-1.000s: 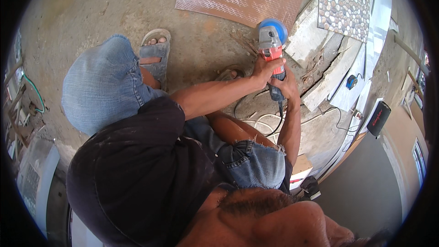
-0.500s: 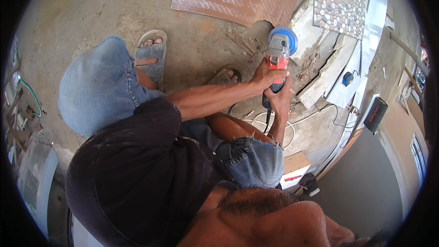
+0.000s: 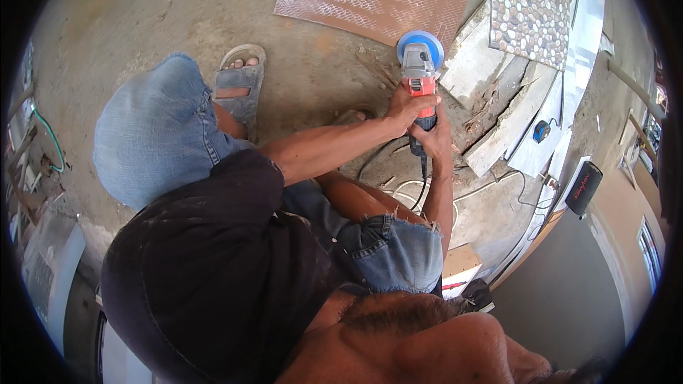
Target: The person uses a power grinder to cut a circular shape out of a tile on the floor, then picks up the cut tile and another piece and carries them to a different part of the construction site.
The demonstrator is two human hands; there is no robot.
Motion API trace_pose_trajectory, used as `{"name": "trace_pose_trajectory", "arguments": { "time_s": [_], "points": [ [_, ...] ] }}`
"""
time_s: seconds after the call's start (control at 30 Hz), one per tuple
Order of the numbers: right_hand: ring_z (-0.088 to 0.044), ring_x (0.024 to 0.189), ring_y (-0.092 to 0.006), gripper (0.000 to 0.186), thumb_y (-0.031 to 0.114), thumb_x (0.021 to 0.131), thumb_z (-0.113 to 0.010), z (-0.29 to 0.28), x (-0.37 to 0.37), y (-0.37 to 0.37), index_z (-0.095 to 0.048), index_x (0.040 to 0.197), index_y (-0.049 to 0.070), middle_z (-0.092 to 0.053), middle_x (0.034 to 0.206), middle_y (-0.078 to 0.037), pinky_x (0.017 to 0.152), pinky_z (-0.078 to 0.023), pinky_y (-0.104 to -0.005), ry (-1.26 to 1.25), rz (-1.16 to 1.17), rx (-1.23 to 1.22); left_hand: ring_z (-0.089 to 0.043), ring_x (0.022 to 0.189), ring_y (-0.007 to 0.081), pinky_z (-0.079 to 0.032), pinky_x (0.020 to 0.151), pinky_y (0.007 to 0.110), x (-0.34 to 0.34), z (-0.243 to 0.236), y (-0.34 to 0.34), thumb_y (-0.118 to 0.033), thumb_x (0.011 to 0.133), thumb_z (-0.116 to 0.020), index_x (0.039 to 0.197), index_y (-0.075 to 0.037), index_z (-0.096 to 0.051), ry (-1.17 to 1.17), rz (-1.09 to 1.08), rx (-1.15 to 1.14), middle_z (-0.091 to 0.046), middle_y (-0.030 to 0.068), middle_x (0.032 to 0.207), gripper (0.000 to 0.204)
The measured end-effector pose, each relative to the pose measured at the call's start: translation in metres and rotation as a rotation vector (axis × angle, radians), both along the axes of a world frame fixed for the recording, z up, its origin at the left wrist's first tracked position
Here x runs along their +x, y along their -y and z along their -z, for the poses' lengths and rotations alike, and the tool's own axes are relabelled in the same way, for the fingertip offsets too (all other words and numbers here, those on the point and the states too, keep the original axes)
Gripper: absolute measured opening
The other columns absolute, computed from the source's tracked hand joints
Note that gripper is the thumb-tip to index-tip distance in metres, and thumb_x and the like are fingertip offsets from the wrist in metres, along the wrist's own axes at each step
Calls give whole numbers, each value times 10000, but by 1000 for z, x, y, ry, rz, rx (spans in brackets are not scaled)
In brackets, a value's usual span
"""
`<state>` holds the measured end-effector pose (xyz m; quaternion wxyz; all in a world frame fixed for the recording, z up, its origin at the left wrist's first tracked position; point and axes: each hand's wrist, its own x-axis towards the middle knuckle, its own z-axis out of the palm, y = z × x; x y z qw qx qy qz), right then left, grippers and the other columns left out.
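Observation:
Both my hands grip a red and grey angle grinder [image 3: 418, 67] with a blue disc [image 3: 421, 40]. My left hand [image 3: 407, 110] is closed round the red part of the body, close behind the grey head. Further back, my right hand [image 3: 434, 136] wraps the dark rear handle, where a black cord trails off. The disc lies over the near edge of a brown panel [image 3: 341, 7] with a diamond-like pattern, hiding part of that edge. Whether disc and panel touch, I cannot tell.
Right of the grinder lie broken pale slabs [image 3: 469, 64] and a pebble-patterned tile [image 3: 526, 3]. A blue tape measure [image 3: 542, 131] rests on a white sheet. Cable coils [image 3: 409, 188] lie near my right knee. A black case [image 3: 585, 186] and a white-and-tan box [image 3: 461, 267] are further right.
The grinder has shifted left and slightly away from me with both hands, its disc now covering the panel's chipped near edge. My right forearm reaches further forward.

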<state>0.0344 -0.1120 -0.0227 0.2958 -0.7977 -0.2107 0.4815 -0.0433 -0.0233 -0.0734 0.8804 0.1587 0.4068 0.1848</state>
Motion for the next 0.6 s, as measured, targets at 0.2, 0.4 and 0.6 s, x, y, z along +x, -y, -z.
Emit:
{"name": "trace_pose_trajectory", "arguments": {
  "time_s": [0.2, 0.4, 0.6],
  "points": [
    [-677, 977, -233, 943, 188, 692, -773, 3, 7, -1, -363, 1537, 106, -697, 1099, -142, 875, -527, -361, 56, -59, 52, -631, 870, 127, -532, 795, 321, 3, 7, 5, -111, 766, -820, 1093, -70, -622, 13, -14, -11, -654, 19, 977, 385],
    [-682, 1006, -250, 953, 197, 684, -784, 5, 12, 2, -365, 1534, 101, -696, 1123, -163, 880, -527, -366, 35, -45, 9, -632, 866, 124, -531, 787, 320, 9, 7, 4, -114, 774, -814, 1084, -71, -627, -22, 5, -1, -656, 18, 967, 365],
    [-691, 991, -256, 950, 216, 682, -790, 6, 13, 5, -375, 1528, 96, -700, 1116, -169, 869, -532, -373, 75, -64, 27, -630, 859, 120, -530, 783, 313, 9, 5, 7, -111, 785, -804, 1076, -69, -629, -4, 4, -3, -656, 17, 964, 342]
  ]
}}
